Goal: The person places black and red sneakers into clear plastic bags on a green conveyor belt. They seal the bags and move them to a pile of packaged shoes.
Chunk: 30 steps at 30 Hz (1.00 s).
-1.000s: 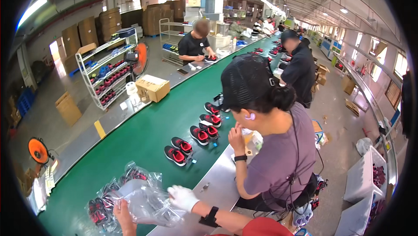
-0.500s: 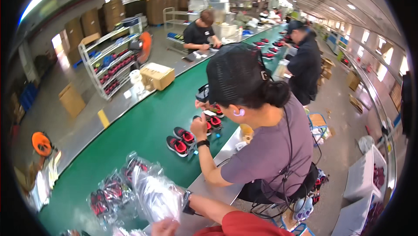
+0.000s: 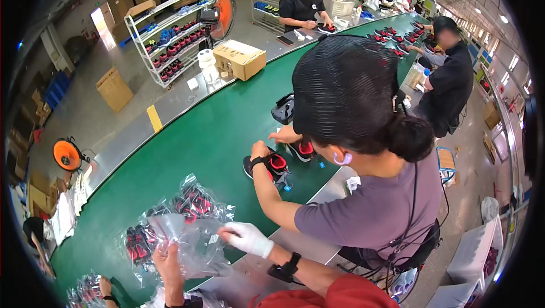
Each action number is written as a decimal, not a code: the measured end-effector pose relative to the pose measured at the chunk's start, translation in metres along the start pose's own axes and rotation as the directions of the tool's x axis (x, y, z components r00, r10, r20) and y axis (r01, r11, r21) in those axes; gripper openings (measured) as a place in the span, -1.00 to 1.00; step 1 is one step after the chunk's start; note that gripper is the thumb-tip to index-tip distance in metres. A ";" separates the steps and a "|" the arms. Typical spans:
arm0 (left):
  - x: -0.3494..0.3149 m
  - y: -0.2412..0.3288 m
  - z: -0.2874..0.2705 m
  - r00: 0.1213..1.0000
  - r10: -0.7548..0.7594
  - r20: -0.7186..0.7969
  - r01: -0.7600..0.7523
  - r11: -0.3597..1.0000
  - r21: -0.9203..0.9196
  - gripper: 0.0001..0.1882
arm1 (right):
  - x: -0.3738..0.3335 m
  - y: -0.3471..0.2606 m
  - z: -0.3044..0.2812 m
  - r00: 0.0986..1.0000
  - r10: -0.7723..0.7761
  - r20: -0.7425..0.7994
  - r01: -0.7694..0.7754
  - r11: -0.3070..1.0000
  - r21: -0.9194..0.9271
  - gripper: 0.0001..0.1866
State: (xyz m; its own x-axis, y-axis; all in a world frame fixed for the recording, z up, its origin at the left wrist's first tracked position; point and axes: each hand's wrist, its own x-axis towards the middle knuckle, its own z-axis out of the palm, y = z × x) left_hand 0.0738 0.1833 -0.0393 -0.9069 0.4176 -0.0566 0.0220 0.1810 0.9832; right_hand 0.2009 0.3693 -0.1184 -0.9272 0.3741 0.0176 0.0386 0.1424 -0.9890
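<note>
My left hand [image 3: 167, 260] is bare and closed on the edge of a clear plastic bag [image 3: 196, 248], which hangs crumpled over the belt. On the bag's right side, my right hand [image 3: 250, 239], in a white glove with bare fingertips, pinches at its edge. The bag looks flat, with no shoe visible in it. Just beyond lie pairs of black and red sneakers in clear bags, one pair [image 3: 196, 201] farther off and another [image 3: 138, 244] at the left, partly behind the bag.
A green conveyor belt [image 3: 221, 120] runs ahead. Close at my right, a co-worker in a black cap [image 3: 346, 92] handles sneakers [image 3: 277, 163]. Another person's hand [image 3: 106, 286] is at lower left by bagged shoes [image 3: 88, 295]. A cardboard box [image 3: 241, 61] stands across the belt.
My gloved right hand has come out of the plastic bag to its right side. My left hand has risen into view on the bag. The view has shifted, and the co-worker's hands now touch the sneakers.
</note>
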 end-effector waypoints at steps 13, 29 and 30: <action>-0.006 -0.015 0.007 0.989 -0.126 0.073 0.131 0.989 -0.071 -0.93 | -0.044 0.053 0.016 0.943 0.331 -0.035 -0.269 0.819 0.507 -0.75; -0.056 -0.012 0.000 0.993 0.011 0.116 0.018 0.969 -0.245 -0.92 | -0.107 0.062 0.018 0.954 0.298 -0.013 -0.295 0.936 -0.191 -0.72; -0.057 -0.016 -0.003 0.991 0.017 0.130 0.013 0.973 -0.229 -0.92 | -0.110 0.059 0.019 0.958 0.285 0.009 -0.276 0.934 -0.228 -0.71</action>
State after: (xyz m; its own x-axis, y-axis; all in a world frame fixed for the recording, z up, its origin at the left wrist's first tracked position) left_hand 0.1237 0.1537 -0.0514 -0.8439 0.5330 -0.0616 -0.0870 -0.0226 0.9960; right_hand 0.2976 0.3189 -0.1814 -0.8809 0.3912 -0.2664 0.3767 0.2390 -0.8950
